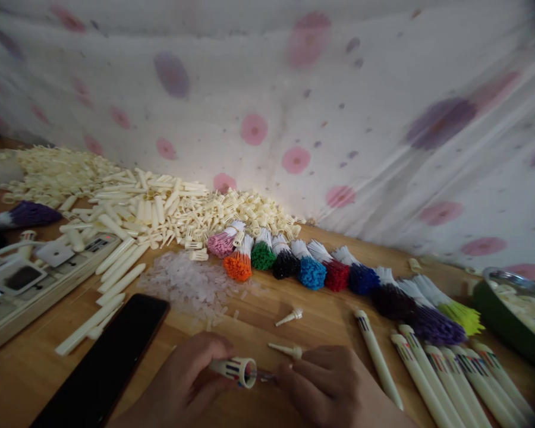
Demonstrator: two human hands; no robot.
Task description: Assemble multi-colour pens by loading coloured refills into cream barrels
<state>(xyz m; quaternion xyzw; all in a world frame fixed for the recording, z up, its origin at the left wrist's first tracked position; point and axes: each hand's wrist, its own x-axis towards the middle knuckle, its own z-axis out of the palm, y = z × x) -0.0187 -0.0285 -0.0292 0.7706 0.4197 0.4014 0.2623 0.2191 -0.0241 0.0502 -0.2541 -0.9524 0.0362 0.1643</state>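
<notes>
Left hand: my left hand (182, 380) is closed around a cream pen barrel (234, 370), near edge of the table (330, 324), centre. The barrel lies almost level, its open mouth facing right.
Right hand: my right hand (334, 386) has its fingertips pinched on a thin rod (266, 375). Only a short length shows, with its tip right at the barrel mouth. I cannot read its colour.
Hands: close together, not touching, the rod bridging them.
Step, my reading: feeding the rod into 1 channel of the barrel.
Alignment: keep rod and barrel on 1 axis. A tilt would probably jam the rod against the rim.
Grip: pinch near the tip, since a rod this thin looks likely to bow if pushed from far back.
Barrel: hold it steady by the coloured marks and turn the mouth toward the camera, so the channel stays visible.
Loose parts: 2 cream tip pieces (289, 317) (285, 349) lie just beyond the hands. They look easy to knock away.
Far row: refill bundles (312, 272) in pink, orange, green, black, blue, red, purple and yellow.
Right: assembled pens (432, 380) lie side by side, with a green bowl (512, 315) beyond them.
Left: a black phone (111, 356), a power strip (35, 285), a patch of clear bits (191, 282) and a heap of cream parts (160, 208).
</notes>
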